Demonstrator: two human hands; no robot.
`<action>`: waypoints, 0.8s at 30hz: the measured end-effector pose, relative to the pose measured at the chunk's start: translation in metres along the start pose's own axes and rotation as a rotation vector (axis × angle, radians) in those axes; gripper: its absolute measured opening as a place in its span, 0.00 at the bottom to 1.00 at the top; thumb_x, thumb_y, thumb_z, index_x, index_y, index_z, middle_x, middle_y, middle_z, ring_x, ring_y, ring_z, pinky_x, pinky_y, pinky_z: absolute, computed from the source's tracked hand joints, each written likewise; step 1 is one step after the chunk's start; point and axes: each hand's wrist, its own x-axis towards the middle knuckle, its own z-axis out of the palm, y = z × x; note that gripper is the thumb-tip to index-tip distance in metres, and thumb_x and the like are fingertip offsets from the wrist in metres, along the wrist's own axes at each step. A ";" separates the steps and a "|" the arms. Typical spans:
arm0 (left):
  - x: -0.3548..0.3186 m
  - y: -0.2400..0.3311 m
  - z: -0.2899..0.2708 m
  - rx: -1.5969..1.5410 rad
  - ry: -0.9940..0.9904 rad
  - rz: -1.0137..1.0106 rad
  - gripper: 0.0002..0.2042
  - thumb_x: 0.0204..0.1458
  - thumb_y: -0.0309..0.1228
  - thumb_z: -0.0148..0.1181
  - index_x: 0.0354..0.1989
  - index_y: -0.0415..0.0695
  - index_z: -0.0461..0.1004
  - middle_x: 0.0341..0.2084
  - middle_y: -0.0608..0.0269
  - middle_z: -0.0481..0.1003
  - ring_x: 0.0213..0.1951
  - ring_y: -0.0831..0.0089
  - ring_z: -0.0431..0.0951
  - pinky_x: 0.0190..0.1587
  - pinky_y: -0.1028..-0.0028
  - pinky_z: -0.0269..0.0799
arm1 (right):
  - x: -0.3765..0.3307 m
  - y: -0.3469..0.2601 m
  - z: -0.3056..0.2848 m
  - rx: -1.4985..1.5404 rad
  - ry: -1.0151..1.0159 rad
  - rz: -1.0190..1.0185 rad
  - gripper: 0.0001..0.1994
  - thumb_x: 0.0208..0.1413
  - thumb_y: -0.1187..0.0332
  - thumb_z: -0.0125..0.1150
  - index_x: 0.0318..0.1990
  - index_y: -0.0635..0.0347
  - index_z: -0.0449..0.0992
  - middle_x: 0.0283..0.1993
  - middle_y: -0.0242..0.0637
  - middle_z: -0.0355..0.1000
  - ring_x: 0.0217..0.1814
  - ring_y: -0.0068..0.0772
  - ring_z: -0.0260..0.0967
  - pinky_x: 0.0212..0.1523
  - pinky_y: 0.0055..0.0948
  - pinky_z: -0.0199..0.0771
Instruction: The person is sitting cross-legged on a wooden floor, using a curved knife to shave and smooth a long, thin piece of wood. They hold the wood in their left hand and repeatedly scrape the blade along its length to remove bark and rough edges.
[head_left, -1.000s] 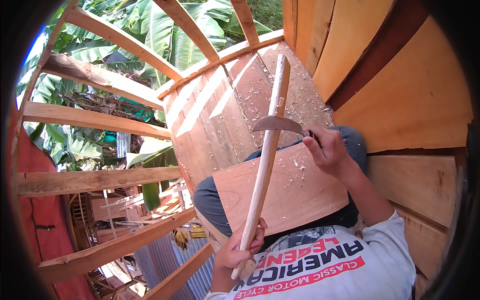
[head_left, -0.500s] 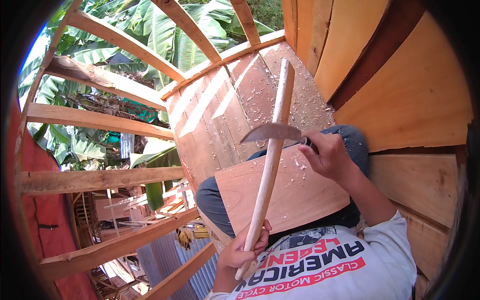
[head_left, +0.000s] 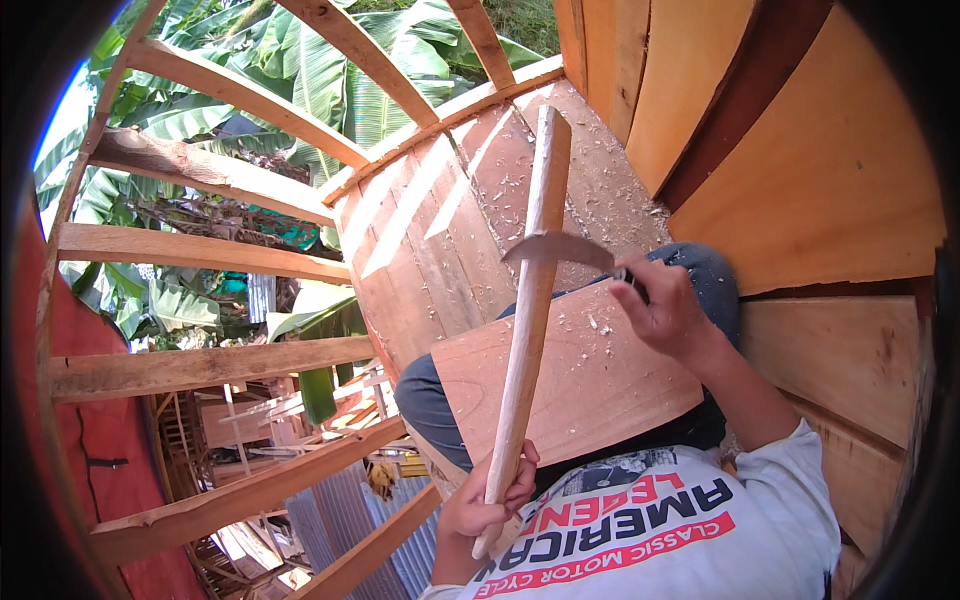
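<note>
My left hand [head_left: 490, 505] is closed round the lower end of a long, pale wooden stick [head_left: 530, 340], which slants up and away from me. In my right hand [head_left: 662, 305] is the dark handle of a curved knife [head_left: 565, 248]. Its blade lies across the upper half of the stick and seems to touch it. Under the stick, a flat wooden board [head_left: 600, 385] rests across my lap, with small shavings scattered over it.
Beyond my knees stretches a plank floor [head_left: 420, 250] strewn with shavings. Wooden panels [head_left: 800, 180] rise close on the right. To the left runs a railing of slats [head_left: 210, 355], with banana leaves [head_left: 390, 85] and corrugated metal sheets [head_left: 340, 530] past it.
The knife and my right hand have shifted slightly right and a little up. The stick's far end has swung left, and my left hand keeps its hold.
</note>
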 end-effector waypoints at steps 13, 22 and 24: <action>0.005 0.001 0.000 0.113 -0.029 -0.018 0.33 0.30 0.24 0.51 0.54 0.36 0.55 0.23 0.69 0.55 0.24 0.82 0.56 0.25 0.83 0.54 | -0.009 -0.012 0.020 0.124 0.044 0.043 0.14 0.57 0.58 0.60 0.30 0.60 0.72 0.17 0.40 0.67 0.17 0.42 0.69 0.18 0.34 0.65; 0.002 -0.004 -0.004 0.106 -0.015 -0.003 0.34 0.30 0.23 0.51 0.54 0.36 0.55 0.24 0.69 0.55 0.25 0.80 0.57 0.26 0.81 0.52 | 0.009 0.002 0.011 0.087 0.081 0.199 0.12 0.56 0.59 0.61 0.32 0.59 0.73 0.17 0.40 0.67 0.17 0.42 0.69 0.19 0.33 0.66; 0.006 -0.001 -0.004 0.173 -0.005 -0.008 0.34 0.30 0.24 0.51 0.54 0.36 0.55 0.24 0.69 0.55 0.25 0.80 0.57 0.26 0.81 0.52 | -0.001 -0.013 0.021 0.138 0.054 -0.003 0.12 0.58 0.60 0.59 0.32 0.60 0.73 0.17 0.40 0.66 0.17 0.42 0.68 0.19 0.33 0.65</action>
